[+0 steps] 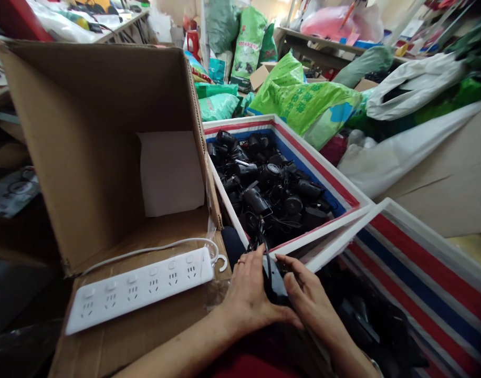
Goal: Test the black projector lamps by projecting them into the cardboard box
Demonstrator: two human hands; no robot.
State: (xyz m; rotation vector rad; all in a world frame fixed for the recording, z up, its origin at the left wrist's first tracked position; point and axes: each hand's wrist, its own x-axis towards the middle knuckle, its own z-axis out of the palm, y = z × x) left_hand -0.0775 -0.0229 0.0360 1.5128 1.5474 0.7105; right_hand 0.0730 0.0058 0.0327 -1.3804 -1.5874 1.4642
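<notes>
Red cloth (256,365) is closest, down at 6 o'clock, under two bare arms. Past it, a big brown cardboard box (86,131) stands open at 10 o'clock. A striped bin (303,157) with red, white and blue sides sits at 12 o'clock, just beside the box. A second striped bin (425,283) fills the 4 o'clock side, with dark things (366,315) inside. Green woven sacks (303,102) are piled at 1 o'clock, behind the first bin.

A heap of black gadgets (268,189) with thin cords fills the first bin. A white sheet (169,173) lies against the box's inside wall. A long white power strip (138,291) lies on cardboard at 8 o'clock, and its white cord (154,247) curves over the top of it.

At 6 o'clock, a black gadget (275,281) sits between the two hands, just in front of the first bin's near edge. The left hand (252,294), with a thin ring (240,261) on one finger, has its fingers curled around the gadget's left side. The right hand (307,294) has its fingers bent over the gadget's right side. Both hands are clamped on it.
</notes>
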